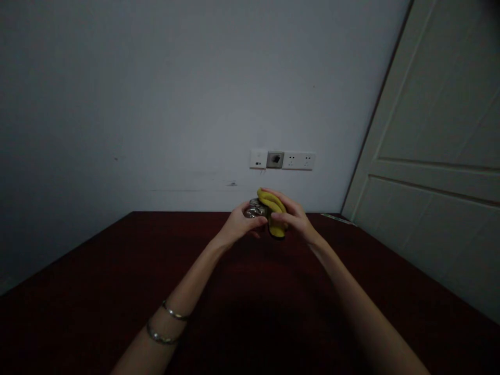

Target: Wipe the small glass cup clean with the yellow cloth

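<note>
My left hand is closed round a small, shiny, rounded object with a patterned, glass-like surface; its exact kind is too dim to tell. My right hand grips a folded yellow cloth with a dark lower edge, thumb in front and fingers behind. The cloth lies against the right side of the shiny object and hides part of it. Both hands are close together at mid-view, above the far part of the dark red table.
The dark red tabletop reaches to a pale wall. Sockets and switch plates sit on the wall just beyond my hands. A white panelled door stands at the right, and a thin flat strip lies at the far right corner.
</note>
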The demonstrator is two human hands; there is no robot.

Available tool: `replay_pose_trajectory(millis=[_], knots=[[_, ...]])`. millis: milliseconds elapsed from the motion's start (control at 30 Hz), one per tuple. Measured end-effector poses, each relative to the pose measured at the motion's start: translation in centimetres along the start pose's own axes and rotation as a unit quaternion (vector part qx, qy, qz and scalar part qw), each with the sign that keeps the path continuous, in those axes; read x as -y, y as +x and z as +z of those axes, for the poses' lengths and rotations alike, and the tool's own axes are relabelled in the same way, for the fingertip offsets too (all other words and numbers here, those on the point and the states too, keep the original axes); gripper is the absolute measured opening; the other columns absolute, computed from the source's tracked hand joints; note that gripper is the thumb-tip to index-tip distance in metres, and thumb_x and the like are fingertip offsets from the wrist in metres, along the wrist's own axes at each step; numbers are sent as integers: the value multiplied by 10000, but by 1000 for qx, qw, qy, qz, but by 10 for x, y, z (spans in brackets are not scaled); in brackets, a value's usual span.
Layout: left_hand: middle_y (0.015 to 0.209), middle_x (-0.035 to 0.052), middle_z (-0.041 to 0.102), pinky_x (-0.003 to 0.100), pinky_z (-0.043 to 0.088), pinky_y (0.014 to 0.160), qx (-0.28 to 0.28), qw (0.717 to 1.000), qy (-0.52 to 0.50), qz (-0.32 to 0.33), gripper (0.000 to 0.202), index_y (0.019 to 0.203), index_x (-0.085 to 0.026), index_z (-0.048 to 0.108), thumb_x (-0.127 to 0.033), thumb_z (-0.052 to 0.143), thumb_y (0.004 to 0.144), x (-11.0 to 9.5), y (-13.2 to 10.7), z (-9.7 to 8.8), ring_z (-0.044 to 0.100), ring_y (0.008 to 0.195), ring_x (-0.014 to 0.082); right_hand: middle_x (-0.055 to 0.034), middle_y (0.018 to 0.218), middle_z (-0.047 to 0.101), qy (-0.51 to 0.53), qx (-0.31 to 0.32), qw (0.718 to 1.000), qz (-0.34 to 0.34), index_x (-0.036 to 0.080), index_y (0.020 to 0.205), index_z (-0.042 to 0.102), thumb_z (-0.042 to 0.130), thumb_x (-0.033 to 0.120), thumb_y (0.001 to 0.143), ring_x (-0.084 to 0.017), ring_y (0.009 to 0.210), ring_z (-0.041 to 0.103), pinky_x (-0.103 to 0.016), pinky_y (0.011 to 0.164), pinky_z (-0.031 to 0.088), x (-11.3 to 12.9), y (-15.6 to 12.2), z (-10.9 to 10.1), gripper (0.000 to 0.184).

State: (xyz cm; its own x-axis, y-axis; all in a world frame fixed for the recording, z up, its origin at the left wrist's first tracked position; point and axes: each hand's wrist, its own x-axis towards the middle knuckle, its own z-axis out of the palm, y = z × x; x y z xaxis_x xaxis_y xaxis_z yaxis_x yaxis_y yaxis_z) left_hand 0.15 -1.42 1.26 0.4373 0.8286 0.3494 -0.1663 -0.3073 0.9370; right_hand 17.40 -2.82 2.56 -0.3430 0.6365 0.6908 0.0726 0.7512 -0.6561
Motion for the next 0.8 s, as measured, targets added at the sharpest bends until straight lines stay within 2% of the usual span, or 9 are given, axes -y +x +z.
replay_pose_trajectory(millis=[100, 233, 400, 467, 633, 733, 800], knots=[[841, 59, 616, 275, 512, 512, 18, 999, -20, -22, 666, 1003, -124, 542, -566, 747, 549, 0, -1, -3, 599, 647, 155, -39, 1411, 418, -35, 46, 998, -3, 308, 1347, 401, 701, 338, 699, -263, 1276, 415, -446, 1077, 313, 5, -4, 1, 716], [838, 52, 627, 259, 479, 645, 8, 998, -53, -15, 593, 928, -118, 591, -557, 750, 562, -1, 0, -4, 589, 707, 135, -67, 1408, 367, -143, 8, 989, -42, 311, 1383, 314, 764, 331, 633, -263, 1300, 365, -453, 1102, 273, 7, -6, 15, 875], [855, 57, 623, 252, 454, 682, 11, 999, -48, -13, 539, 923, -121, 604, -531, 741, 602, 2, 2, -6, 567, 749, 132, -78, 1350, 404, -179, -38, 980, -82, 301, 1366, 327, 765, 332, 640, -246, 1265, 400, -437, 1090, 306, 0, -5, 23, 849], [893, 71, 620, 254, 468, 663, 25, 998, -52, -15, 548, 956, -127, 595, -542, 724, 621, 4, 2, -7, 568, 765, 139, -76, 1333, 423, -175, -47, 980, -80, 296, 1359, 341, 767, 318, 635, -246, 1249, 419, -436, 1083, 319, -3, -6, 24, 840], [1051, 116, 587, 297, 534, 608, 109, 992, -55, -15, 709, 1107, -158, 519, -565, 742, 572, 8, 1, -16, 592, 768, 165, -79, 1336, 455, -104, -91, 990, -32, 268, 1321, 404, 771, 280, 605, -238, 1222, 462, -423, 1073, 339, -6, -5, 28, 805], [1110, 131, 572, 311, 547, 602, 125, 991, -29, -32, 884, 1252, -205, 400, -441, 822, 512, 11, 2, -22, 623, 761, 180, -100, 1315, 499, -28, -128, 991, 21, 218, 1300, 432, 788, 289, 559, -242, 1205, 490, -409, 1057, 365, -7, -2, 28, 825], [1141, 142, 569, 348, 549, 662, 131, 990, -6, -45, 1030, 1342, -236, 292, -325, 855, 483, 13, 4, -25, 641, 786, 196, -110, 1293, 530, 7, -145, 987, 62, 187, 1267, 465, 795, 292, 530, -245, 1188, 509, -398, 1041, 386, -7, 0, 27, 815]])
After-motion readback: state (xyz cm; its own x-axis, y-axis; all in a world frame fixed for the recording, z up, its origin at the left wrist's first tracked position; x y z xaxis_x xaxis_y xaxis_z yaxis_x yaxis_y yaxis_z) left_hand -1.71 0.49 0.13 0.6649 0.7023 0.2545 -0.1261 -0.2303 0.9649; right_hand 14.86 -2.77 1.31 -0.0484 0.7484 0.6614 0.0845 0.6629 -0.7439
